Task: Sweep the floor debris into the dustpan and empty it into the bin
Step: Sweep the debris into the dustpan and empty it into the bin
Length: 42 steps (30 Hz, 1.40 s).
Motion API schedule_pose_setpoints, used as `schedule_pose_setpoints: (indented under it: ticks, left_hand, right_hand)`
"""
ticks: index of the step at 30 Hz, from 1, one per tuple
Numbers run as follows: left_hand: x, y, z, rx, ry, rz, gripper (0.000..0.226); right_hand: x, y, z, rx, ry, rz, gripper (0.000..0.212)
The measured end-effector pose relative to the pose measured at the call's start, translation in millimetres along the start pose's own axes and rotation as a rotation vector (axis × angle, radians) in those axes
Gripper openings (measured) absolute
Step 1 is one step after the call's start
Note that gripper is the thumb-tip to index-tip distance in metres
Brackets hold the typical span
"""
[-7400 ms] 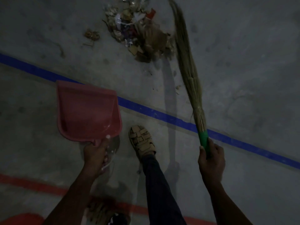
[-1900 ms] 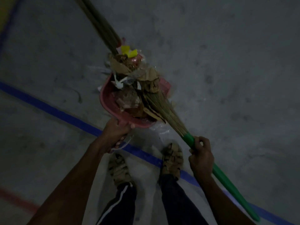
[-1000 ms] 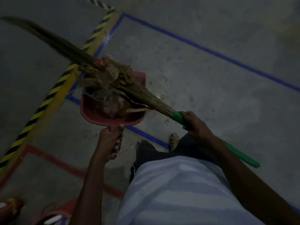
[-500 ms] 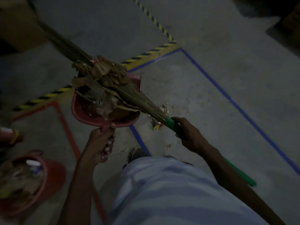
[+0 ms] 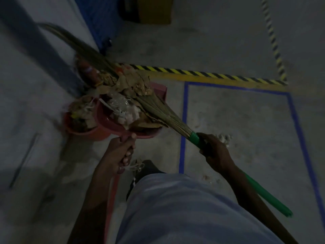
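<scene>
Red plastic dustpan (image 5: 112, 125) sits raised above the grey concrete floor (image 5: 237, 124), heaped with dry leaves, paper scraps and crumpled clear plastic debris (image 5: 126, 103). Our left hand (image 5: 119, 152) has its grip clenched round the dustpan's short handle, thumb on top and fingers curled beneath. Our right hand (image 5: 214, 150) has its grip wrapped round the green plastic handle of the grass broom (image 5: 153, 104), close behind the bound end of the bristles; the rest of the green handle runs back under our forearm. The broom's long dry bristles lie across the top of the debris, pressing on the pile, and reach past the dustpan toward the upper left, where they blur. Just left of the dustpan, and partly under its edge, stands a round red bin (image 5: 79, 127) on the floor, already holding rubbish. Blue tape lines (image 5: 183, 120) mark a rectangle on the floor to the right, bordered above by a yellow-and-black striped strip (image 5: 211, 74). Our light striped shirt (image 5: 184, 208) fills the lower middle of the view
</scene>
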<state>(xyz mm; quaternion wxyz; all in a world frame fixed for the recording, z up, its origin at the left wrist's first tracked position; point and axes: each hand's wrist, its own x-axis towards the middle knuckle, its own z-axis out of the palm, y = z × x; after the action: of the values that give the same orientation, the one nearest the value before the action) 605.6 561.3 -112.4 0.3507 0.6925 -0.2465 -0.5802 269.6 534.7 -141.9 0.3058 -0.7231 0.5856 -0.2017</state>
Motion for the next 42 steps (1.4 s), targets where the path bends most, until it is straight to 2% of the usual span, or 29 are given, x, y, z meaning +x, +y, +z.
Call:
schedule_pose_setpoints:
  ticks: [11,16,21,24,28,31,36,42]
  left_hand:
    - [64,17,-168,-0.12,0.165,-0.021,0.041]
    - [91,34,-229,-0.148,0.155,-0.037,0.043]
    - [127,48,-251,-0.171,0.158,-0.057,0.046]
    - [149,54,-254,-0.188,0.182,-0.106,0.056]
    - [168,59,-263,-0.25,0.262,-0.083,0.063]
    - [179,63,-275,-0.291,0.278,-0.161,0.065]
    - [215,69,-316,-0.277,0.276,-0.229,0.062]
    - [272,65,-370,-0.187,0.175,-0.285,0.053]
  right_hand:
    - [122,-127,111,0.017,-0.155,-0.093,0.06]
    - [170,-168,148,-0.016,-0.205,-0.125,0.062]
    - [219,-179,158,-0.053,-0.273,-0.183,0.063]
    - [255,-185,167,-0.062,-0.318,-0.166,0.06]
    - [300,-195,188,-0.08,-0.379,-0.165,0.059]
    - [332,-206,211,-0.111,-0.415,-0.206,0.06]
    - [368,-231,249,-0.133,-0.44,-0.134,0.058]
    - [384,-259,304,-0.171,-0.471,0.024,0.056]
